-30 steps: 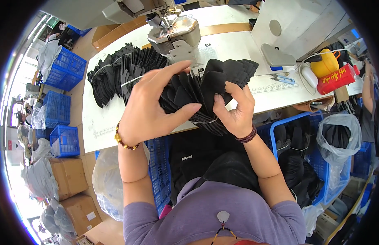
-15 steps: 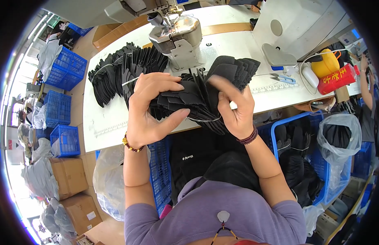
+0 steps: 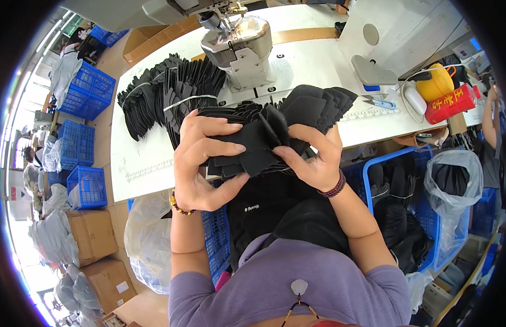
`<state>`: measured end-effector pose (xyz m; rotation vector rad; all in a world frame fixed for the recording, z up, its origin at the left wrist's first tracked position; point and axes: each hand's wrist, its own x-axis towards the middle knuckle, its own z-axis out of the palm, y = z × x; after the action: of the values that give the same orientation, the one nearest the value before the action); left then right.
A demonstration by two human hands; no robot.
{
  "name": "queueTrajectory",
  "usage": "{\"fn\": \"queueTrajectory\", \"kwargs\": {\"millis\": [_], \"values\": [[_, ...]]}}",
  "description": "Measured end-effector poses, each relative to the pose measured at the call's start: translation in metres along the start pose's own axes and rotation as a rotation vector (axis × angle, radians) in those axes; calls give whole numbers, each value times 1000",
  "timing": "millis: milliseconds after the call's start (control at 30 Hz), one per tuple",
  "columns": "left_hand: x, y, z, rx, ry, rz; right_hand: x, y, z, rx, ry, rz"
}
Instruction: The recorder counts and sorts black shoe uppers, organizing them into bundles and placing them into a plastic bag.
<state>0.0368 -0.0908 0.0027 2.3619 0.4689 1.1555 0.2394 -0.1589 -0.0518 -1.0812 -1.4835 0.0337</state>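
Observation:
A thick bundle of black fabric pieces (image 3: pixel 257 144) is spread between my hands over the table's near edge. My left hand (image 3: pixel 206 158) grips its left part, fingers on top and thumb underneath. With thumb and forefinger, my right hand (image 3: pixel 317 154) pinches the bundle's middle, where the layers part. Other pieces of it fan out beyond my right hand (image 3: pixel 318 106). Two more bundles of black pieces lie on the table to the left, one tied with a white band (image 3: pixel 192 101). Straight ahead stands the sewing machine (image 3: pixel 239 52).
On the white table (image 3: pixel 138 163) to the right lie blue-handled snips (image 3: pixel 381 102), a red bottle (image 3: pixel 452 103) and a yellow container (image 3: pixel 435 83). A blue crate (image 3: pixel 367 185) with black pieces stands at my right. Blue crates and cardboard boxes (image 3: pixel 91 234) line the floor at left.
Both hands have turned the bundle, and its layers now lie flatter under my left fingers. My right thumb and forefinger have closed on its middle. The band under the bundle is now hidden.

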Motion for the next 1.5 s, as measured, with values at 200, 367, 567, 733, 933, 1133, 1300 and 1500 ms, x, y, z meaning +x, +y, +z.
{"fn": "queueTrajectory", "kwargs": {"millis": [200, 367, 567, 733, 933, 1133, 1300, 1500], "values": [[-3, 2, 2, 26, 29, 16, -7, 6, -4, 16, 6, -25], [-2, 3, 5, 37, 46, 42, -15, 0, 13, 230, 264, 101], [-8, -1, 5, 27, 66, 68, -4, 5, 3, 5, 18, -100], [-14, -3, 11, -58, 180, 38, 1, 0, 1, 2, -19, -63], [-11, -6, 12, -54, 196, 43, -1, 2, 6, -47, 56, -51], [-9, -5, 14, -33, 197, 40, -2, 3, 4, 13, 48, -7], [-7, -6, 15, -44, 206, 30, 0, 2, -2, 22, -8, 7], [-8, -8, 17, -61, 227, 35, 0, 2, 1, 26, 10, 5]]}}
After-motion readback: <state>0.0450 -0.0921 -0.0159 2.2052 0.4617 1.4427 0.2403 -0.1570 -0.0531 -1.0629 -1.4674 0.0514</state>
